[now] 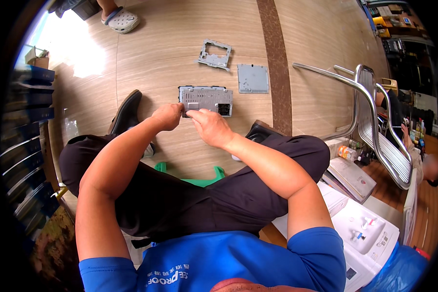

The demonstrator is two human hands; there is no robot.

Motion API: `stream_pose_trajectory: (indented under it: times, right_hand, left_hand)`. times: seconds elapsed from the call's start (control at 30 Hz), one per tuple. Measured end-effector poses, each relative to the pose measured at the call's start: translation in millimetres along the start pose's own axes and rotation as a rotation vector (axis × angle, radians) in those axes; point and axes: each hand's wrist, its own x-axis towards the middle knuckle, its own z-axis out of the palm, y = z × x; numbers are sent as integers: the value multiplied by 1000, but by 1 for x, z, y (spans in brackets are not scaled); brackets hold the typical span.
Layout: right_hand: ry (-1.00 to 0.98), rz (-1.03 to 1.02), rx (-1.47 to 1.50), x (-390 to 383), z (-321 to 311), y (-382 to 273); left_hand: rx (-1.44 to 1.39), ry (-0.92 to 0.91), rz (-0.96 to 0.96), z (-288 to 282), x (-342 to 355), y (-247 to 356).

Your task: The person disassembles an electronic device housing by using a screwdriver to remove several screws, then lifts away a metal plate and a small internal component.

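One box (204, 97) is touched by left hand (169, 116) and right hand (212, 127), grip indeterminable; beyond it one frame (216, 60), rightward one plate (253, 79) are seen.

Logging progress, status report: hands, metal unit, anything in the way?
Left hand, right hand at near-left corner of metal unit. Black socket visible. Nothing blocking; panel, frame beyond.

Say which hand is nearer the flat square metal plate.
Right. The right hand is below and left of the plate; the left hand is farther left, at the metal box.
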Motion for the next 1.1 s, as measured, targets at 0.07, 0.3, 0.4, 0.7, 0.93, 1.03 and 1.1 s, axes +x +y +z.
stream_pose_trajectory:
  times: [0.07, 0.3, 0.4, 0.7, 0.93, 1.03, 1.1]
  right_hand:
    - [24, 5, 64, 1, -1, 2]
    - [-4, -17, 166, 5, -4, 0]
    - [-3, 218, 182, 8, -6, -4]
    - [7, 61, -55, 2, -1, 5]
    - [-16, -53, -48, -2, 0, 6]
    - [-28, -37, 31, -3, 1, 6]
    - [-38, -20, 66, -3, 2, 9]
  left_hand:
    - [16, -2, -8, -1, 0, 3]
    - [-26, 1, 28, -1, -3, 2]
    - [-15, 6, 12, 1, -1, 0]
    - [-27, 2, 1, 2, 2, -1]
    - [-18, 7, 3, 3, 5, -1]
    - [-33, 13, 9, 4, 6, -1]
    - [-42, 13, 14, 3, 5, 2]
